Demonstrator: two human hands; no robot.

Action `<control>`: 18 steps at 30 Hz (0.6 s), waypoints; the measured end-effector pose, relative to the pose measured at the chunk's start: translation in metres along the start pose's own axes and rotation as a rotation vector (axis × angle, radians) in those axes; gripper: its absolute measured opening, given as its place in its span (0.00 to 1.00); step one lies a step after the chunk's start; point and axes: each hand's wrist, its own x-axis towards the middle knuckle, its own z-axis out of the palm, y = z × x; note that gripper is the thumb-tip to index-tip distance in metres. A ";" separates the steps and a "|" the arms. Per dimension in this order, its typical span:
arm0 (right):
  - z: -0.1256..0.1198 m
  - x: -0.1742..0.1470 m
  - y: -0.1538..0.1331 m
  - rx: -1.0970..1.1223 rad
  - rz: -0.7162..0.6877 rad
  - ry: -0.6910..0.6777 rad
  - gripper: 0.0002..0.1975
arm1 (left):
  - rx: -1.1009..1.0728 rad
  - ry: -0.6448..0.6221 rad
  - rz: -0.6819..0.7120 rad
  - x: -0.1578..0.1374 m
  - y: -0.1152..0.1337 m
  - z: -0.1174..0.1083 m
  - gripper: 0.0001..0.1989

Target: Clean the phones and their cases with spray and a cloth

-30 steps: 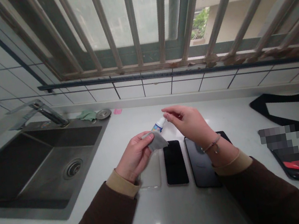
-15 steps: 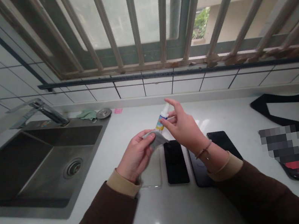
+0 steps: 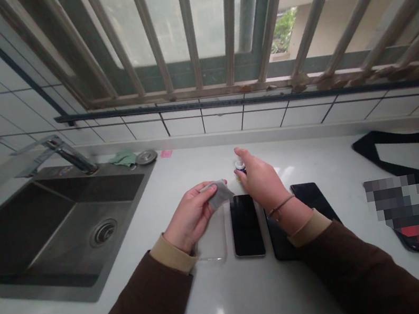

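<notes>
Pinched in my left hand (image 3: 190, 219) is a small grey cloth (image 3: 219, 194), held above a clear phone case (image 3: 213, 245). My right hand (image 3: 265, 185) grips a small spray bottle (image 3: 239, 166) with a white top; the fingers hide most of it, and the index finger reaches up at its top. Between and below the hands lies a phone (image 3: 245, 226), screen dark, flat on the counter. Under my right wrist are a larger dark flat device (image 3: 282, 244) and another black device (image 3: 309, 193), both partly covered by the arm.
A steel sink (image 3: 131, 205) with a faucet (image 3: 72, 156) is at the left. Along the back edge sit a green cloth (image 3: 123, 158), a round metal drain cover (image 3: 146, 157) and a pink slip (image 3: 166, 154). Black straps (image 3: 368, 144) and a blurred-out item (image 3: 413, 219) lie right.
My right hand has moved the spray bottle right, away from the grey cloth, and turned it more upright. My left hand stays nearly in place with the cloth.
</notes>
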 end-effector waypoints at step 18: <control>-0.036 -0.010 -0.028 -0.147 0.000 0.207 0.38 | -0.029 0.048 -0.007 -0.006 0.005 0.005 0.07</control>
